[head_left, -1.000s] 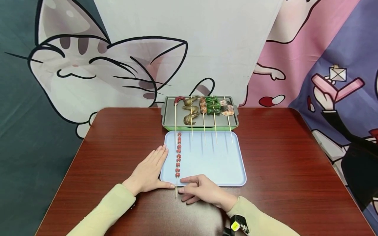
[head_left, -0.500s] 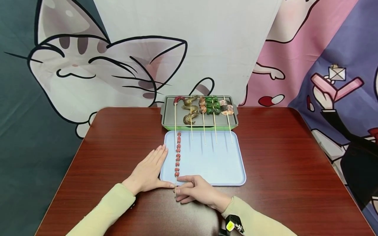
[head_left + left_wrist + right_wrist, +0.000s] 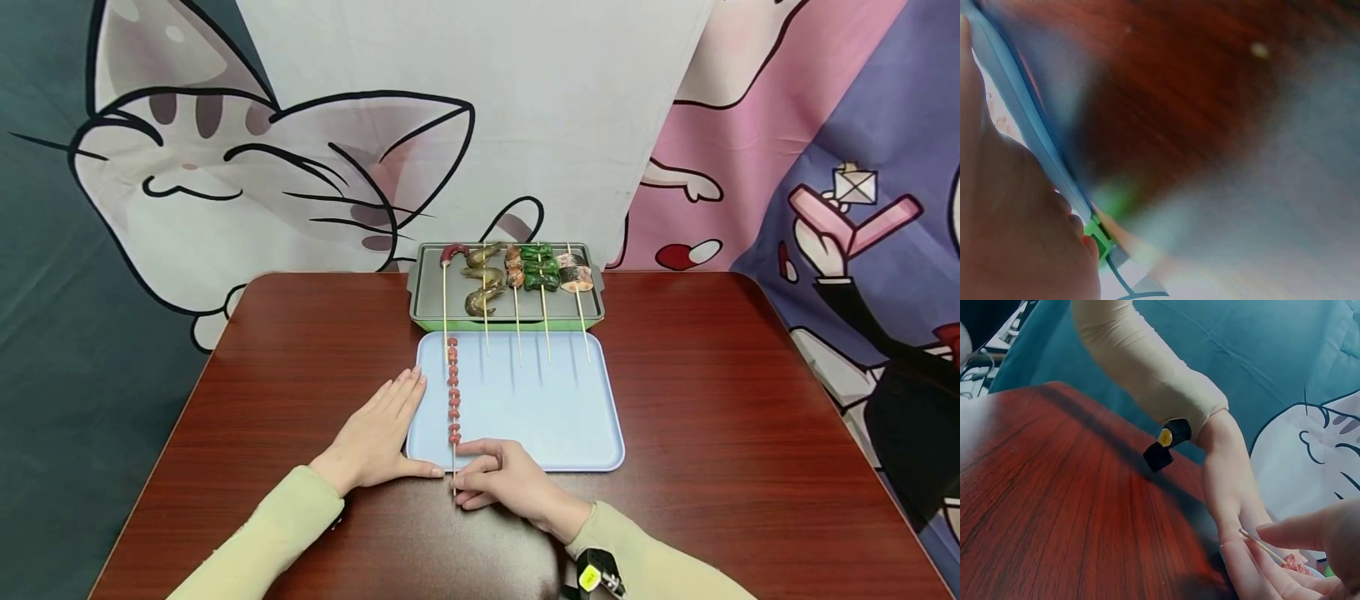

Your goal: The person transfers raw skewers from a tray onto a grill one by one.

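In the head view, a skewer of small red meat pieces (image 3: pixel 453 393) lies along the left side of the light blue tray (image 3: pixel 540 417). Its bare stick overhangs the tray's front edge. My right hand (image 3: pixel 510 483) pinches that stick near its lower end. The right wrist view shows the stick (image 3: pixel 1261 544) between thumb and fingers. My left hand (image 3: pixel 378 433) lies flat against the tray's left edge, fingers straight and thumb stretched along the front corner, close to the stick. In the left wrist view the left hand (image 3: pixel 1029 219) touches the blue rim.
Behind the blue tray stands a grey grill pan (image 3: pixel 465 312) with a green base. Several skewers lie on it, including shrimp (image 3: pixel 483 279) and green vegetable pieces (image 3: pixel 542 271), their sticks reaching over the blue tray. Brown tabletop (image 3: pixel 712 417) surrounds everything; printed cloth hangs behind.
My right hand has come left to the stick and taken hold of it, then shifted slightly right. The skewer's lower end has swung right, straightening it. The left hand stays put.
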The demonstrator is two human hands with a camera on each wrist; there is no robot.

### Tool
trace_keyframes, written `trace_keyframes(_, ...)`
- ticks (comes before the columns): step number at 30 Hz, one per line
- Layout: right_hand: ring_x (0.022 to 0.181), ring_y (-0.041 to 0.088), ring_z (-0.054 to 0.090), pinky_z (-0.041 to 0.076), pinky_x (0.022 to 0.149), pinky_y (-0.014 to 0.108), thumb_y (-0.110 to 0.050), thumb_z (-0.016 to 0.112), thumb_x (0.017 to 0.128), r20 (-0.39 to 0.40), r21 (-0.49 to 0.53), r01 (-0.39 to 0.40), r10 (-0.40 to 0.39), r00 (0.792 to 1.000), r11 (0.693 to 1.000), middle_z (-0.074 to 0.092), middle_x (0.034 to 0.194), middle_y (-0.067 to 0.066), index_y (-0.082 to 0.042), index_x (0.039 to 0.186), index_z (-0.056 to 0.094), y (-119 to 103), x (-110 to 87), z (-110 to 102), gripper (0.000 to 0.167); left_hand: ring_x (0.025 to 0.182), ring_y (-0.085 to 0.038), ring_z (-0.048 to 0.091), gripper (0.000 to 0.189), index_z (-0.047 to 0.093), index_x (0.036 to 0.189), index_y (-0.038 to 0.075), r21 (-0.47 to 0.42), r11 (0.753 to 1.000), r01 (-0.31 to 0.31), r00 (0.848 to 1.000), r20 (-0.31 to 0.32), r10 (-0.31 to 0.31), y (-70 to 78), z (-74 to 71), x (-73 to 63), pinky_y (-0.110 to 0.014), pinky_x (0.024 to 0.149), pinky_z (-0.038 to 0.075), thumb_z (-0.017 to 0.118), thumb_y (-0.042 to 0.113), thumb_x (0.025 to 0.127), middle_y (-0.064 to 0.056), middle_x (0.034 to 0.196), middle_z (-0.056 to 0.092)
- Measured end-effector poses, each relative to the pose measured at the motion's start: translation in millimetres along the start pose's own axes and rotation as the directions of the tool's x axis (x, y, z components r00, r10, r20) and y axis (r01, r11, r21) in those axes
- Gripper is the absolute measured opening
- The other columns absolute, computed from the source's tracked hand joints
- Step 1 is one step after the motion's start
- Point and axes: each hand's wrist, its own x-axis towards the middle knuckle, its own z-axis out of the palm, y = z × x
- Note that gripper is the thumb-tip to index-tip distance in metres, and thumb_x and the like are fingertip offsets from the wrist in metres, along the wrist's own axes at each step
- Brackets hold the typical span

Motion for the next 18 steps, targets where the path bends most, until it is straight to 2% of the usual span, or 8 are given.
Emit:
trace_keyframes(5, 0.076, 0.021, 0.072, 0.062, 0.074, 0.038, 0.005, 0.07, 0.09, -0.014, -0.003, 0.015, -0.015, 1.0, 1.0, 0.072, 0.096, 0.024, 0.016, 0.136, 0.049, -1.8, -1.0, -1.9, 0.051, 0.151, -0.036, 0.022, 0.129, 0.03, 0.155, -0.011, -0.006, 1.0, 0.002, 1.0, 0.003, -0.001, 0.5, -0.5, 0.5, -0.046, 0.121, 0.022, 0.055, 0.089, 0.077, -0.025, 0.163, 0.022)
trace_keyframes(14, 0.076, 0.02, 0.072, 0.062, 0.075, 0.037, 0.006, 0.068, 0.091, -0.014, -0.004, 0.023, -0.023, 1.0, 1.0, 0.072, 0.092, 0.019, 0.016, 0.133, 0.051, -4.1, -4.3, -8.5, 0.047, 0.15, -0.037, 0.025, 0.128, 0.033, 0.153, -0.011, -0.013, 1.0, -0.012, 0.999, -0.038, 0.011, -0.8, 4.4, -0.4, -0.047, 0.12, 0.024, 0.051, 0.09, 0.077, -0.026, 0.163, 0.024)
trace_keyframes(18, 0.077, 0.021, 0.072, 0.062, 0.076, 0.039, 0.005, 0.068, 0.09, -0.019, -0.004, 0.026, -0.026, 0.999, 1.0, 0.071, 0.092, 0.019, 0.016, 0.133, 0.052, -5.9, -6.4, -9.1, 0.047, 0.15, -0.037, 0.024, 0.128, 0.033, 0.153, -0.011, -0.012, 1.0, -0.009, 1.0, -0.029, 0.008, 0.0, 2.3, -0.6, -0.047, 0.121, 0.023, 0.052, 0.091, 0.076, -0.025, 0.163, 0.024)
